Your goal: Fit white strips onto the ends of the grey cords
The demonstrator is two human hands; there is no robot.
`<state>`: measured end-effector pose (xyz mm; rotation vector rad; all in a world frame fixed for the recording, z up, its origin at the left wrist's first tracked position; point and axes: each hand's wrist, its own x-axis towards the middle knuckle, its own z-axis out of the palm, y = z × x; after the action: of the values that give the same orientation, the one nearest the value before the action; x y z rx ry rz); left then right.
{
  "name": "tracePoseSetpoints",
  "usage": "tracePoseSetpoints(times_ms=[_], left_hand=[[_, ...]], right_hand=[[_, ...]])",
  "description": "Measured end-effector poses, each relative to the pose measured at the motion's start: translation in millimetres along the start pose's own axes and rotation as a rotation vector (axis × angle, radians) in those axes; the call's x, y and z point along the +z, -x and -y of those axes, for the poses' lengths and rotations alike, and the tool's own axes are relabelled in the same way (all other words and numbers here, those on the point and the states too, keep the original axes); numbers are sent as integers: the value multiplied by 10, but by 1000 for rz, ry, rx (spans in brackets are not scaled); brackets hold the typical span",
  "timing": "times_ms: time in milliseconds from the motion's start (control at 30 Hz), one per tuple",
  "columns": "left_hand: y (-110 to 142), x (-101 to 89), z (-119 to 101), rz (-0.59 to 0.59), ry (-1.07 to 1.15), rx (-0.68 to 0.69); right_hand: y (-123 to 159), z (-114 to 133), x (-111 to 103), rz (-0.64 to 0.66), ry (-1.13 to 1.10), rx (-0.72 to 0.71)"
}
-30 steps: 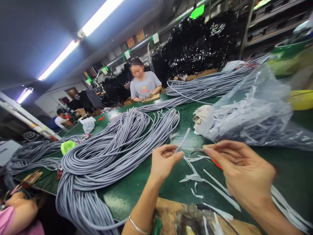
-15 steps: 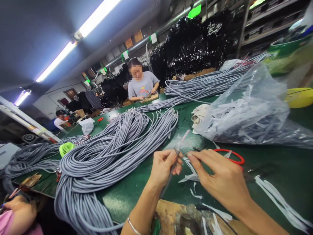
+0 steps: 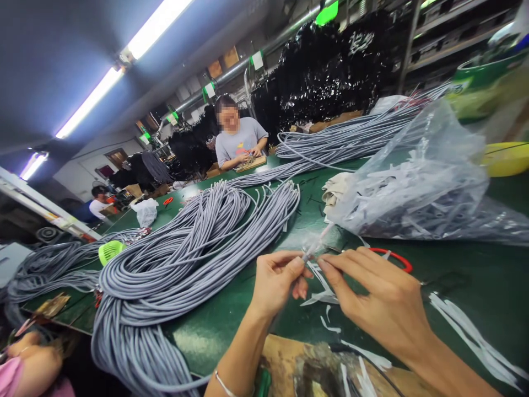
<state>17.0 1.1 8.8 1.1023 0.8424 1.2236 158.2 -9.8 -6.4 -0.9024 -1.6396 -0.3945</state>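
My left hand (image 3: 275, 281) pinches a grey cable (image 3: 306, 257) close to its end, thumb against bent fingers. Beyond the grip, the cable's pale, opened end (image 3: 324, 232) points up and away, with thin whitish, frayed-looking material around it. My right hand (image 3: 374, 292) is just right of that end, its thumb and fingertips pressed together. What lies between those fingertips is too small and blurred to make out. White strips (image 3: 320, 298) lie on the table below the hands. Behind my right hand shows the red handle (image 3: 407, 266) of a tool, partly covered.
A large bundle of grey cables (image 3: 185, 264) covers the green table's left side. At right rests a clear plastic bag (image 3: 413, 204) of white scraps; more strips (image 3: 467, 331) lie nearby. A worn board (image 3: 283, 355) is below my hands. A co-worker (image 3: 241, 140) sits opposite.
The cable's pale end leans farther right and away, and the whitish material around it looks more spread out. Both hands stay nearly in place. The view has shifted slightly.
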Motion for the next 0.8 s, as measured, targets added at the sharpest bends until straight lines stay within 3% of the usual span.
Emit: tracePoseSetpoints(times_ms=[233, 500, 667, 733, 800], left_hand=[[-22, 27, -64, -41, -103, -76], [5, 66, 1, -216, -252, 84], [-160, -143, 30, -535, -357, 205], [-199, -196, -14, -535, -289, 191], [-177, -172, -58, -396, -207, 164]], right_hand=[[-59, 14, -13, 51, -255, 35], [-30, -5, -120, 91, -395, -82], [97, 146, -143, 195, -563, -77], [137, 215, -76, 192, -593, 6], [149, 227, 22, 185, -571, 256]])
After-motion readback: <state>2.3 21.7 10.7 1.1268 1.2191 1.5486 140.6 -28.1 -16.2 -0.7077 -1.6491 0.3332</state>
